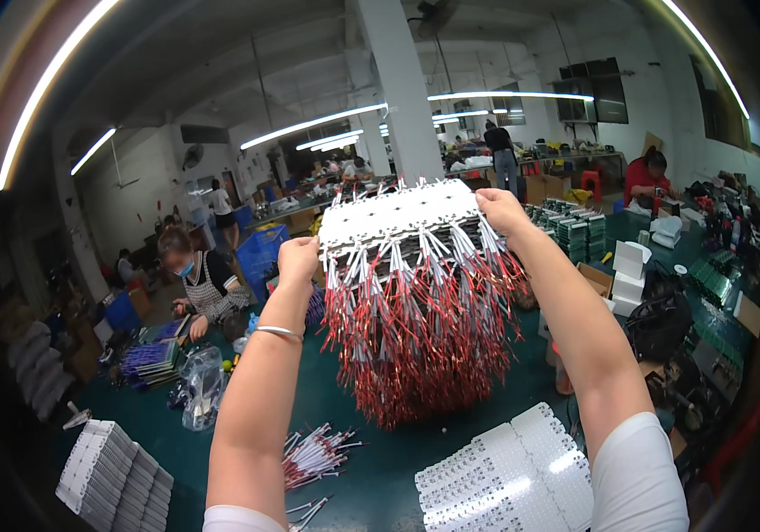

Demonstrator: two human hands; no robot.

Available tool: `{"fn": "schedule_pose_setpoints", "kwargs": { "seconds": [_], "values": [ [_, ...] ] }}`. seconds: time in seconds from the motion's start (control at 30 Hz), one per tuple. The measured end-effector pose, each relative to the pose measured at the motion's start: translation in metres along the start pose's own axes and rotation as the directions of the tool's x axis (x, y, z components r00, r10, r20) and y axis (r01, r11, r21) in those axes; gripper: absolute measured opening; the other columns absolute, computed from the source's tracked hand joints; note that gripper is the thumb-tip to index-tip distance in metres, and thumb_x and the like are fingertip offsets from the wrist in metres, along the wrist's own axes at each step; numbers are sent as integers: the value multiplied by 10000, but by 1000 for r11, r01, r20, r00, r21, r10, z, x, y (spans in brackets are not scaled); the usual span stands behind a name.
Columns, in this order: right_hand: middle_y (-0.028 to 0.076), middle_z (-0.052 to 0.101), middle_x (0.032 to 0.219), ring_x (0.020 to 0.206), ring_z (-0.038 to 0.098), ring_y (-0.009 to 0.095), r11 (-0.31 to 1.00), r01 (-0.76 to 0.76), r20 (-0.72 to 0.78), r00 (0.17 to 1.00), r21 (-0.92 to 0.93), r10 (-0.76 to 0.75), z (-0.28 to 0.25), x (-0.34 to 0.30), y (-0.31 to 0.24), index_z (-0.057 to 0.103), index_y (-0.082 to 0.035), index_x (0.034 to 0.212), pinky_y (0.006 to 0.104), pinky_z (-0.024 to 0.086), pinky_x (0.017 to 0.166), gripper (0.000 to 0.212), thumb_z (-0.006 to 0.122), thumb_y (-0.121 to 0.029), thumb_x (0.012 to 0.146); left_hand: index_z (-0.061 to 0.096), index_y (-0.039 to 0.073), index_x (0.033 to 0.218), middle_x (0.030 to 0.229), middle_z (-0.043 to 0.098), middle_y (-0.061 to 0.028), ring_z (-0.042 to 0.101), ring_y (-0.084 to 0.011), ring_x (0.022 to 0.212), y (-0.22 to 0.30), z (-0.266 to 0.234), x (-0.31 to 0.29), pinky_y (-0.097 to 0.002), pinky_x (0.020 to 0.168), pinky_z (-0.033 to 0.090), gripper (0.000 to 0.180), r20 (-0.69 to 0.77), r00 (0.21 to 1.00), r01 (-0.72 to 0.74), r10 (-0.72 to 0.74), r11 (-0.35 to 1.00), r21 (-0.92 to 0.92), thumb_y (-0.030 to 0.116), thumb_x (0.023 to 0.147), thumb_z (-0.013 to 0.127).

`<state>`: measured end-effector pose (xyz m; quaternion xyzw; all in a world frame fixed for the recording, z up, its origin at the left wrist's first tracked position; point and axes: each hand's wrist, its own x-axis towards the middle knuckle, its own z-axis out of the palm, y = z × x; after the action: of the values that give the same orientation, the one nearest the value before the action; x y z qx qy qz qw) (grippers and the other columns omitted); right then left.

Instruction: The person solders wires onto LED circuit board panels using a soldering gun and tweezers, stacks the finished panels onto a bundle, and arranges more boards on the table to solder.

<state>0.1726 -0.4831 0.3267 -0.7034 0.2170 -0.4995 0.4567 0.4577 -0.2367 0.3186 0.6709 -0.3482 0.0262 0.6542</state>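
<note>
At the middle of the view, a white circuit board panel (402,215) lies on top of a stack of similar panels. Many white wires with red and dark ends (424,337) hang from the stack's near side in a thick fringe. My left hand (298,259) is closed on the panel's left end, and my right hand (503,211) pinches its right end. Both arms are stretched forward. Whether the top panel is lifted off or rests on the stack, I cannot tell. Loose cut wires (318,454) lie on the green table below my left forearm.
White panels without wires (508,479) lie overlapped at the near right, and more stacked white panels (114,479) stand at the near left. Green boards (575,229) and white boxes (630,275) sit to the right. A co-worker (198,275) handles parts at the left.
</note>
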Motion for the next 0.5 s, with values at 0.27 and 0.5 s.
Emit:
{"fn": "schedule_pose_setpoints", "kwargs": {
  "seconds": [0.27, 0.5],
  "values": [
    [209, 591, 1255, 1170, 571, 279, 977, 57, -106, 991, -205, -80, 2, 0, 4, 543, 66, 1253, 343, 425, 977, 428, 590, -191, 913, 728, 31, 970, 913, 713, -162, 680, -253, 876, -4, -1, -5, -355, 788, 491, 283, -66, 998, 0, 14, 977, 214, 276, 864, 634],
    [245, 616, 1185, 1122, 575, 296, 987, -159, 105, 982, 22, 156, 5, 2, -5, 611, 97, 1131, 386, 410, 958, 633, 476, -493, 945, 713, 34, 808, 793, 682, -184, 673, -316, 726, -2, -8, 0, -405, 657, 496, 280, 32, 973, -220, 229, 872, 437, 288, 848, 600]
  ]
}}
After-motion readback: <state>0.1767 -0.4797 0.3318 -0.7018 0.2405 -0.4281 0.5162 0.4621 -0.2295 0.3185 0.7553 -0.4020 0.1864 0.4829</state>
